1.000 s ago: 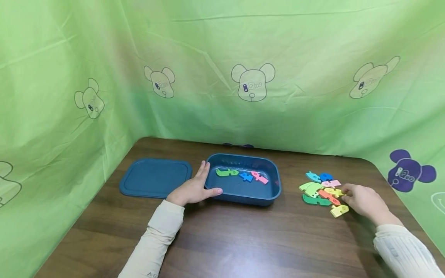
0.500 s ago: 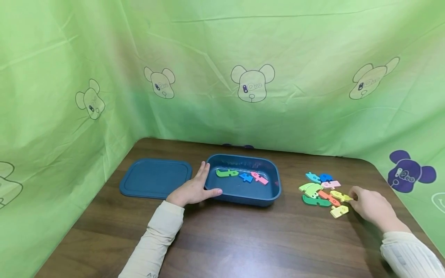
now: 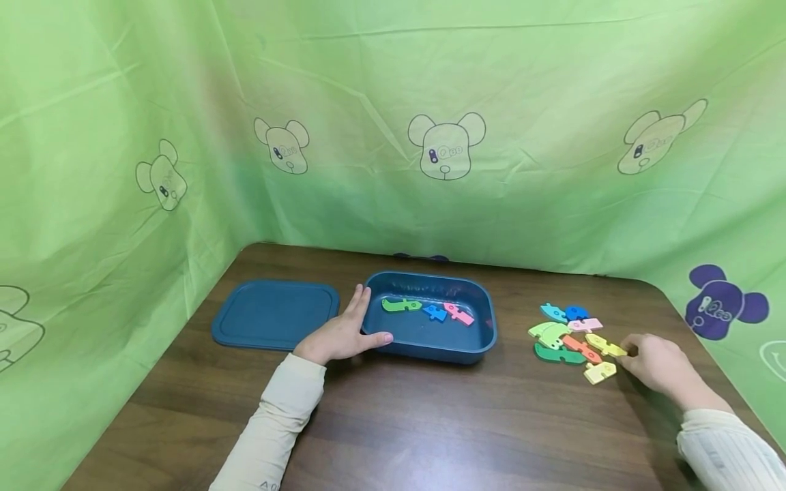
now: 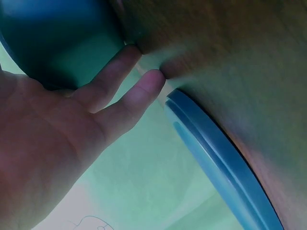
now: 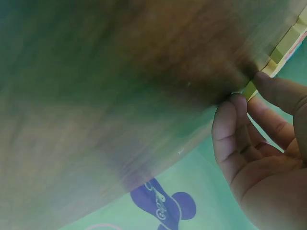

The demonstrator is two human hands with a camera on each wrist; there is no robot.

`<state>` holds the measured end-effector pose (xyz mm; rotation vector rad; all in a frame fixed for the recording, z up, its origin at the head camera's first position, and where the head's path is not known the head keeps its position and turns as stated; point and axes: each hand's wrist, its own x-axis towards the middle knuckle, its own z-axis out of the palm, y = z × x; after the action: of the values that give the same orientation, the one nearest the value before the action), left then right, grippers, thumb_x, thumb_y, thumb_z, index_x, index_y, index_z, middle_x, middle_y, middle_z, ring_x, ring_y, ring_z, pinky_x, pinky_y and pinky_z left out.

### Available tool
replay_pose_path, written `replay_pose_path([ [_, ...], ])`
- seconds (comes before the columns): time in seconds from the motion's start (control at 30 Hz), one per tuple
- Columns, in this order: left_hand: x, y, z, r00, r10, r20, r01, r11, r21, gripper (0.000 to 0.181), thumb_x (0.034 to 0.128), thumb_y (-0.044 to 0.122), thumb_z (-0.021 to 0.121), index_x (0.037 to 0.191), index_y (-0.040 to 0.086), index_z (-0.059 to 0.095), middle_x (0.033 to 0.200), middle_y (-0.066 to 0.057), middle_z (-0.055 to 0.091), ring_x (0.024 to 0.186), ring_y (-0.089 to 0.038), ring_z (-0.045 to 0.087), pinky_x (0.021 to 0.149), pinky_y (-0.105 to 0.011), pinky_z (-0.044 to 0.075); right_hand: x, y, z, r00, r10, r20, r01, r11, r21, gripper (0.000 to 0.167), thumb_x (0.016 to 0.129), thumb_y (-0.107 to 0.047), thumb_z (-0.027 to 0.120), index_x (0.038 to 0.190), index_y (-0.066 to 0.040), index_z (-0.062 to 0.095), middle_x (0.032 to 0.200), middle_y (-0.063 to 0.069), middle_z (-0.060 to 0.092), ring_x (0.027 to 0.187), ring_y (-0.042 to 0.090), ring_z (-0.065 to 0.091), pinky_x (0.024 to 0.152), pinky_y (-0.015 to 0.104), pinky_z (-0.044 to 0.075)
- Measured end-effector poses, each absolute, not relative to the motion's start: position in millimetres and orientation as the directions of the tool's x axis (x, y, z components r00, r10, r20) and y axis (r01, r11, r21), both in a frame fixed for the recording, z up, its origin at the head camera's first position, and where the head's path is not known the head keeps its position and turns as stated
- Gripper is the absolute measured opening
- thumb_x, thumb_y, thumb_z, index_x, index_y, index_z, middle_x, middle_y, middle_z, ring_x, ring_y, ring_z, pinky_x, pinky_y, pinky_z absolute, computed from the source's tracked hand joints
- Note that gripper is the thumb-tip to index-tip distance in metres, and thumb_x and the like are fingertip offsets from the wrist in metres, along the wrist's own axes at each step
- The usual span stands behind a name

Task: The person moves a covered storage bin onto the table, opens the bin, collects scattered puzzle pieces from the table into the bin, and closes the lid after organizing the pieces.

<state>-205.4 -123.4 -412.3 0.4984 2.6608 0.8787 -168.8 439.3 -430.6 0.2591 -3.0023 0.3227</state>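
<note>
My left hand point(image 3: 340, 335) rests against the left end of a blue box point(image 3: 430, 351), its fingers straight and the thumb at the front rim. In the box lie a green puzzle piece point(image 3: 402, 305), a blue puzzle piece point(image 3: 434, 313) and a pink puzzle piece point(image 3: 458, 314). On the right, my right hand point(image 3: 660, 368) pinches the end of a yellow puzzle piece point(image 3: 603, 345) between thumb and fingertips. The right wrist view shows this grip on the yellow piece point(image 5: 250, 90), low at the tabletop. Beside it are an orange puzzle piece point(image 3: 581, 348) and a pale yellow puzzle piece point(image 3: 599, 372).
A blue lid point(image 3: 276, 314) lies flat left of the box. More pieces crowd the right side: a dark green one point(image 3: 559, 354), a light green one point(image 3: 549, 334), a pale pink one point(image 3: 585, 324) and blue ones behind. A green curtain point(image 3: 368, 170) borders the brown table point(image 3: 430, 423).
My right hand has shifted right and slightly nearer, and the yellow puzzle piece has slid the same way, away from the pile. The left hand and box stay put.
</note>
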Motion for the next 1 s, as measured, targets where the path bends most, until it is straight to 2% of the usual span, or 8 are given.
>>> replay_pose_path([
  [0.13, -205.0, -123.3, -411.7, -0.896, 0.412, -0.165, 0.234, 0.755, 0.612, 0.107, 0.0913, 0.068, 0.059, 0.164, 0.019, -0.002, 0.169, -0.002, -0.011, 0.127, -0.040, 0.055, 0.093, -0.048, 0.050, -165.8, 441.4, -432.5, -0.982, -0.133, 0.135, -0.161, 0.959, -0.231, 0.013, 0.082, -0.010, 0.075, 0.079, -0.003, 0.064, 0.070, 0.001, 0.059, 0.063, 0.017, 0.050, 0.059, 0.042, 0.040],
  [0.23, -204.7, -122.9, -411.6, -0.897, 0.410, -0.165, 0.234, 0.757, 0.610, 0.107, 0.0914, 0.068, 0.060, 0.164, 0.019, -0.002, 0.169, -0.002, -0.011, 0.127, -0.041, 0.055, 0.094, -0.049, 0.049, -164.0, 442.2, -432.9, -0.983, -0.105, 0.147, -0.141, 0.955, -0.262, 0.014, 0.083, -0.012, 0.075, 0.081, -0.003, 0.066, 0.071, 0.000, 0.061, 0.065, 0.016, 0.052, 0.062, 0.042, 0.040],
  [0.47, -205.6, -123.2, -413.6, -0.897, 0.409, -0.170, 0.233, 0.762, 0.605, 0.106, 0.0921, 0.067, 0.060, 0.164, 0.019, -0.003, 0.168, -0.001, -0.012, 0.124, -0.040, 0.057, 0.088, -0.047, 0.052, -160.4, 437.4, -430.5, -0.976, -0.030, 0.215, -0.101, 0.940, -0.326, 0.015, 0.083, -0.012, 0.077, 0.088, 0.000, 0.069, 0.075, 0.004, 0.066, 0.068, 0.015, 0.055, 0.063, 0.040, 0.041],
  [0.63, -205.0, -123.2, -413.5, -0.896, 0.409, -0.174, 0.230, 0.762, 0.605, 0.106, 0.0929, 0.065, 0.060, 0.164, 0.020, -0.004, 0.168, 0.000, -0.013, 0.122, -0.040, 0.058, 0.086, -0.046, 0.052, -158.4, 430.5, -426.9, -0.982, 0.020, 0.190, -0.061, 0.911, -0.408, 0.022, 0.087, -0.015, 0.075, 0.099, 0.003, 0.070, 0.082, 0.008, 0.070, 0.066, 0.012, 0.058, 0.060, 0.034, 0.043],
  [0.8, -204.6, -123.3, -413.5, -0.897, 0.407, -0.172, 0.229, 0.760, 0.608, 0.107, 0.0919, 0.067, 0.060, 0.164, 0.020, -0.004, 0.168, 0.001, -0.014, 0.127, -0.039, 0.055, 0.090, -0.046, 0.051, -157.7, 424.7, -424.3, -0.989, 0.043, 0.141, -0.030, 0.879, -0.477, 0.027, 0.091, -0.017, 0.073, 0.105, 0.005, 0.067, 0.087, 0.012, 0.073, 0.062, 0.013, 0.064, 0.055, 0.029, 0.045],
  [1.0, -205.4, -122.6, -413.4, -0.896, 0.413, -0.162, 0.239, 0.757, 0.608, 0.107, 0.0925, 0.066, 0.060, 0.164, 0.019, -0.004, 0.169, -0.003, -0.012, 0.132, -0.040, 0.049, 0.096, -0.049, 0.049, -158.3, 418.6, -421.5, -0.988, 0.042, 0.149, -0.038, 0.868, -0.496, 0.023, 0.091, -0.015, 0.073, 0.103, 0.004, 0.068, 0.085, 0.009, 0.072, 0.064, 0.009, 0.061, 0.056, 0.028, 0.045],
])
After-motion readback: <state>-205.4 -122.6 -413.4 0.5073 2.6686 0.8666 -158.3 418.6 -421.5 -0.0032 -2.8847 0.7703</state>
